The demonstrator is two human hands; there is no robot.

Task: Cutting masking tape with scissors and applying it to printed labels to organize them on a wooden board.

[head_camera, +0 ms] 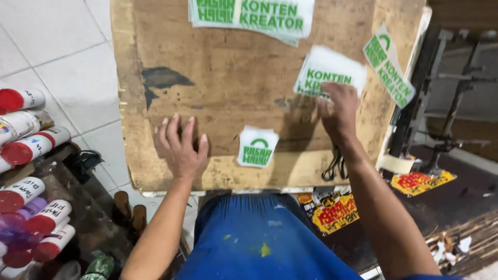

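Pinching a white-green sticker (328, 72) at upper right, the right hand (338, 111) is closed on its lower edge. Left hand (180, 148) is laid flat, fingers spread, empty, on the worn wooden table (228, 93).

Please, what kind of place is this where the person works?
Probably a small sticker or screen-printing workshop. The right hand touches a white sheet with green print on a worn wooden board, more printed sheets lie about, and red-capped spray cans are piled at the left.

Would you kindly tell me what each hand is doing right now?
Left hand: open, flat on the wooden board.
Right hand: closed on a white-and-green sticker.
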